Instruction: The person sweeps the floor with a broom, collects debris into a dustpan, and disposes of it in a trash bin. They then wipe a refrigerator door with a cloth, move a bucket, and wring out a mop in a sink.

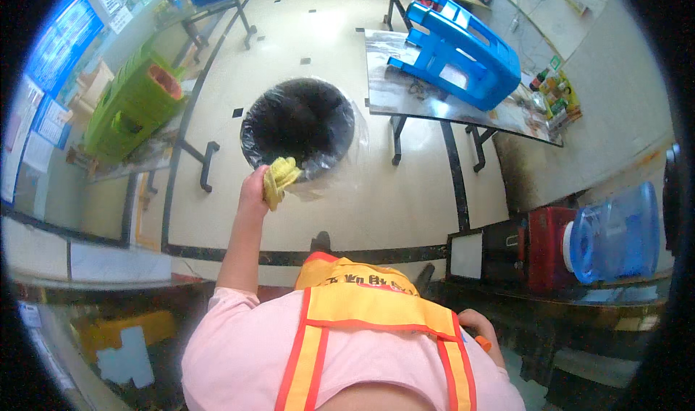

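Observation:
My left hand [254, 187] reaches forward, shut on a bunched yellow cloth [279, 178]. The cloth is at the near rim of a large round bin [342, 153] lined with a clear plastic bag. The bin's inside looks dark, and its contents cannot be made out. Beside my right hip, my right hand [473, 320] is partly hidden by the yellow apron [380, 308] with red trim. An orange cylindrical end [482, 343] shows by that wrist; whether the hand holds it is unclear.
Blue plastic stools [478, 58] lie on a table [391, 93] at front right, near bottles and packets [559, 98]. Green plastic stools [127, 109] rest on a left table. To the right stands a red-and-black water dispenser [548, 242] with a blue water bottle [619, 234].

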Available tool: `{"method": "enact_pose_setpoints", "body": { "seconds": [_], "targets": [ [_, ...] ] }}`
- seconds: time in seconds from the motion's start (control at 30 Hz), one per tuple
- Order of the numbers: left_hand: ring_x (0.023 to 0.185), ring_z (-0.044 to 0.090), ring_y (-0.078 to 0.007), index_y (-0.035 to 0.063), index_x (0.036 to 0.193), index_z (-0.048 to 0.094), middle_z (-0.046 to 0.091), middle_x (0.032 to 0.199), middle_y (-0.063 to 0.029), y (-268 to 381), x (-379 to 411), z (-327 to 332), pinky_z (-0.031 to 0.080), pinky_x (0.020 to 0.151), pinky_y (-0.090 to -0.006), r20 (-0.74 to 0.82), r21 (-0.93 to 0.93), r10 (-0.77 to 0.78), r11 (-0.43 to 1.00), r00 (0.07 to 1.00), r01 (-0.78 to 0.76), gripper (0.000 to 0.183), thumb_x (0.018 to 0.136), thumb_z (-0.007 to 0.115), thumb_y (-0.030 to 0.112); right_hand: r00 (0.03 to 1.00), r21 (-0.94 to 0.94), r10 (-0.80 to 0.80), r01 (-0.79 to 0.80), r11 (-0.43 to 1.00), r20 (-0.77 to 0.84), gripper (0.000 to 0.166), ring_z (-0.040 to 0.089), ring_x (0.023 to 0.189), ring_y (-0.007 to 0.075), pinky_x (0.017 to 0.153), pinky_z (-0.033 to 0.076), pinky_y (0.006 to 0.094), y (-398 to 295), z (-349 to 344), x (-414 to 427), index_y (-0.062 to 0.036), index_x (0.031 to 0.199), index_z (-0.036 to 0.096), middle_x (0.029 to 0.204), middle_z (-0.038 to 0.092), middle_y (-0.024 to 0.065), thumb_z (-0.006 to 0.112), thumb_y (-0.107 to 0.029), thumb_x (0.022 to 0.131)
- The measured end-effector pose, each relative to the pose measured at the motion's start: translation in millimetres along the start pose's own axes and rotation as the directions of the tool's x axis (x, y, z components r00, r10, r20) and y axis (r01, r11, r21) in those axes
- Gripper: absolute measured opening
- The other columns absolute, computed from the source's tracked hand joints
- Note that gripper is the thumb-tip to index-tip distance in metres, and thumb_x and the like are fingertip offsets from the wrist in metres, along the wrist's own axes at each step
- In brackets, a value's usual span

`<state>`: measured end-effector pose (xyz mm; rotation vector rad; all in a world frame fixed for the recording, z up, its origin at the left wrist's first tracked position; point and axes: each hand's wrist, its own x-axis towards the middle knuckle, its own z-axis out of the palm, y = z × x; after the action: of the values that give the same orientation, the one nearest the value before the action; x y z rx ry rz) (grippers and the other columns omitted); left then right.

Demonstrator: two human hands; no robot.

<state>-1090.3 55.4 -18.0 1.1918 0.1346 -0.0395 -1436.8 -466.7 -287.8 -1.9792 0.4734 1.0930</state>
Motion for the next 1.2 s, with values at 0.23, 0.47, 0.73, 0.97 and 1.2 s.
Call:
{"method": "enact_pose_setpoints", "body": {
  "seconds": [0.23, 0.47, 0.73, 0.97, 1.2],
  "targets": [
    [0.071, 0.063, -0.0226, -0.0033, 0.093, 0.060, 0.062, 0.086, -0.0124, -35.0, -32.5, 23.1, 0.052, 0.056, -0.0382, 0.103, 0.084, 0.007, 0.996, 0.995, -0.016, 0.029, 0.088, 0.055, 0.025, 0.977, -0.145, 0.122, -0.149, 0.978, -0.176, 0.056, 0.064, 0.093, 0.0245, 0.079, 0.049, 0.0389, 32.6, 44.8, -45.9, 0.0064, 0.103, 0.065, 0.102, 0.067, 0.0161, 0.075, -0.033, 0.065],
    [0.077, 0.062, -0.0243, -0.0028, 0.104, 0.056, 0.062, 0.092, -0.0129, -55.4, -71.7, 25.6, 0.052, 0.062, -0.0379, 0.207, -0.136, 0.050, 0.990, 0.977, -0.022, 0.036, 0.092, 0.049, 0.031, 0.953, 0.175, 0.042, 0.012, 0.985, -0.301, 0.077, 0.057, 0.111, 0.0224, 0.091, 0.045, 0.0301, -32.8, 73.1, -178.3, -0.0005, 0.134, 0.044, 0.127, 0.055, 0.0168, 0.074, -0.008, 0.064],
    [0.085, 0.061, -0.0191, 0.0048, 0.121, 0.053, 0.062, 0.113, -0.0103, -70.3, -152.9, 22.6, 0.049, 0.060, -0.0283, 0.361, -0.158, -0.013, 0.985, 0.933, 0.075, 0.040, 0.095, 0.042, 0.034, 0.941, 0.277, -0.149, 0.237, 0.931, -0.303, 0.075, 0.059, 0.105, 0.0235, 0.087, 0.046, 0.0305, 61.5, 171.7, -135.8, 0.0035, 0.133, 0.043, 0.125, 0.056, 0.0165, 0.071, -0.001, 0.064],
    [0.079, 0.062, -0.0158, 0.0026, 0.117, 0.055, 0.064, 0.107, -0.0096, -97.0, -197.1, -22.0, 0.050, 0.060, -0.0253, 0.540, -0.242, 0.018, 0.961, 0.842, 0.134, 0.039, 0.094, 0.044, 0.032, 0.982, 0.355, -0.094, 0.146, 0.924, -0.161, 0.073, 0.050, 0.121, 0.0287, 0.098, 0.040, 0.0336, -17.4, 228.3, -270.5, 0.0043, 0.130, 0.046, 0.130, 0.052, 0.0217, 0.074, -0.013, 0.065],
    [0.071, 0.063, -0.0152, 0.0022, 0.105, 0.060, 0.066, 0.090, -0.0064, -18.1, 39.9, -6.7, 0.051, 0.056, -0.0282, 0.681, -0.149, -0.038, 0.971, 0.732, 0.188, 0.032, 0.096, 0.041, 0.027, 0.943, 0.304, -0.113, 0.212, 0.929, -0.313, 0.074, 0.055, 0.115, 0.0268, 0.095, 0.043, 0.0335, -148.5, 166.3, -124.5, 0.0047, 0.128, 0.049, 0.124, 0.057, 0.0204, 0.078, -0.021, 0.066]
  ]
}}
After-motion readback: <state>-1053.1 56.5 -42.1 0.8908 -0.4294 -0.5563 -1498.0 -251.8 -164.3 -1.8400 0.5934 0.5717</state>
